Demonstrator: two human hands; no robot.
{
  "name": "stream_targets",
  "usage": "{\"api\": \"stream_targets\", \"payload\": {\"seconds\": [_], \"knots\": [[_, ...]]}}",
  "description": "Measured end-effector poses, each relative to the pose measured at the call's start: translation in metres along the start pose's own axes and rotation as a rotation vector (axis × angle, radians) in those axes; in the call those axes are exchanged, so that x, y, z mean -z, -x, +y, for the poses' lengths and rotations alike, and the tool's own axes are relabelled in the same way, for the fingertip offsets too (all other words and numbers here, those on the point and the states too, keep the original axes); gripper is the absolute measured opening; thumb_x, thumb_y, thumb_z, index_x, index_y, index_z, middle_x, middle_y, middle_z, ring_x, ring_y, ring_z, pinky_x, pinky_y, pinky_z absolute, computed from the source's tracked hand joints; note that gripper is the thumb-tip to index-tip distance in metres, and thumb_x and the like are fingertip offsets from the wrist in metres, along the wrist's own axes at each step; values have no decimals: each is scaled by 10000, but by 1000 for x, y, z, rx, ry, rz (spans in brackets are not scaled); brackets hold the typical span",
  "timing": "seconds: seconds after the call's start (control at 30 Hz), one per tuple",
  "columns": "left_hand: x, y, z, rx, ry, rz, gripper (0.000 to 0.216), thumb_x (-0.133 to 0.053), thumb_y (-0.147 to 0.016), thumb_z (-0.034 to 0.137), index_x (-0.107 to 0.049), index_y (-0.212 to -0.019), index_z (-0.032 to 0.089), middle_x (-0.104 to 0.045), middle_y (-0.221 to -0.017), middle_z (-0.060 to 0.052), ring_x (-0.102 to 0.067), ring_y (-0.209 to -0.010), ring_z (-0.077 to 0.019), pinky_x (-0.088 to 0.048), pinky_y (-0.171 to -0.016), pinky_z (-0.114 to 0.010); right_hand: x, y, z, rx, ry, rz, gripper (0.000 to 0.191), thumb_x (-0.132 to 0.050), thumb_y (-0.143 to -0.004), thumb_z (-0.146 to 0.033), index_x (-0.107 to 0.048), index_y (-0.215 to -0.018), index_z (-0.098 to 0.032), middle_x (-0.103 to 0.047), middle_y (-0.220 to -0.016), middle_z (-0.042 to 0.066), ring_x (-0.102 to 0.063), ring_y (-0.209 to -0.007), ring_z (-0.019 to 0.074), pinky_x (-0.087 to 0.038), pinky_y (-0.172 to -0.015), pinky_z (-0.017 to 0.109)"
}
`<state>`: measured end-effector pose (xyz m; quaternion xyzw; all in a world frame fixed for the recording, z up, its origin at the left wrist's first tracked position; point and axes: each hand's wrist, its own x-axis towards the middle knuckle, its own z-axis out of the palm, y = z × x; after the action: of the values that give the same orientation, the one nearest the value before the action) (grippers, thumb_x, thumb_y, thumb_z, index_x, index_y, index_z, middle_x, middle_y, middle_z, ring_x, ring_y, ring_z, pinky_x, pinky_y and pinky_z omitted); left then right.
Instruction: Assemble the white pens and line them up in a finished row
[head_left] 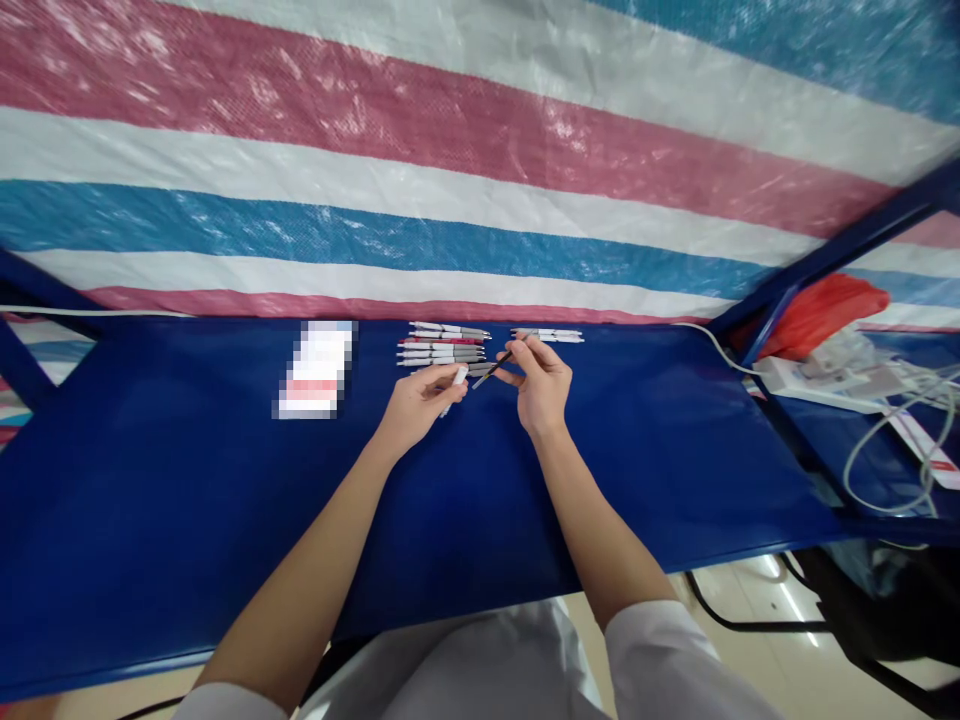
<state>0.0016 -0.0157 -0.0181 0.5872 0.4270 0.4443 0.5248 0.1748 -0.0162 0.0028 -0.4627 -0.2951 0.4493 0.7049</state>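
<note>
My left hand (421,402) is closed around a white pen barrel (456,382) above the blue table (187,480). My right hand (541,385) pinches a thin dark pen refill (495,368) that slants down toward the barrel's end. Just beyond my hands, several white and grey pens (442,348) lie in a row on the table. A smaller group of white pens (551,335) lies behind my right hand.
A blurred white and pink card (316,368) lies left of the pens. A striped tarp (450,160) hangs behind the table. At the right, a white power strip (814,385) with cables and a red bag (821,310) sit on a neighbouring surface.
</note>
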Motion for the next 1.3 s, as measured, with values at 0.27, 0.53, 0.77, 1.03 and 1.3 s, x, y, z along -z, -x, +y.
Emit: {"api": "stream_targets", "payload": {"seconds": [0.27, 0.53, 0.77, 1.03, 1.3], "knots": [[3, 0, -1, 14, -34, -89, 390, -747, -784, 414, -745, -1112, 203, -757, -970, -62, -715, -800, -203, -592, -778, -339, -14, -8, -10, 61, -19, -22, 295, -786, -679, -382, -731, -914, -211, -732, -822, -4, -713, -748, 148, -629, -585, 244], [3, 0, 2, 45, -41, -93, 352, -745, -786, 449, -768, -1046, 214, -767, -900, -57, -723, -763, -217, -596, -785, -362, -13, -2, 4, 0, 107, -184, 306, -756, -721, -433, -746, -957, -240, -757, -869, 5, -724, -789, 173, -647, -701, 317], [3, -1, 3, 92, -35, -81, 379, -761, -764, 461, -767, -1038, 199, -770, -893, -58, -729, -757, -226, -593, -813, -379, -9, -2, 4, -19, 155, -275, 274, -735, -756, -432, -764, -957, -247, -776, -896, 7, -736, -858, 194, -640, -758, 342], [2, 0, 5, 110, -25, -77, 403, -767, -751, 473, -766, -1047, 199, -773, -908, -59, -731, -752, -222, -597, -812, -379, -9, 1, 12, 8, 191, -240, 246, -783, -701, -417, -760, -845, -218, -771, -777, 0, -697, -659, 141, -630, -677, 309], [-2, 4, 2, 80, -43, -11, 392, -763, -757, 476, -772, -1042, 208, -773, -866, -51, -731, -747, -227, -597, -788, -362, -12, 8, 12, 45, 211, -202, 232, -771, -713, -422, -751, -827, -221, -774, -780, 11, -710, -678, 166, -608, -610, 297]]}}
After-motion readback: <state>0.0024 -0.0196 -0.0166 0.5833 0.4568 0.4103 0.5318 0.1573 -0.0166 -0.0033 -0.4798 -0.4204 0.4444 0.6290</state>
